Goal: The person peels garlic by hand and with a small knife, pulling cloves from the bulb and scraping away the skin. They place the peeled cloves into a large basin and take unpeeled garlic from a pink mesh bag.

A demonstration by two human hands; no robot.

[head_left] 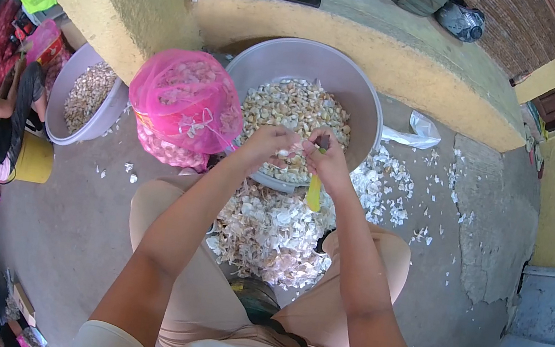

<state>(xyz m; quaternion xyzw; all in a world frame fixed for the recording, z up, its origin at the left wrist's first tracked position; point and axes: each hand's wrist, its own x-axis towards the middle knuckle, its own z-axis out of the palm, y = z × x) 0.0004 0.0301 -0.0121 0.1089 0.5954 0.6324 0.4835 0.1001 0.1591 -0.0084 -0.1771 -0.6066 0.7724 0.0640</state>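
Two hands meet over the basin's [372, 116] near rim | left hand [269, 145] pinches garlic clove [285, 153] | right hand [326, 163] grasps knife [315, 193] (handle hanging down), just beside clove.

A concrete floor [68, 228] is seen, on which 2 grey basins [348, 83] [61, 105], a pink mesh bag [183, 105] and scattered garlic peels [268, 233] are set.
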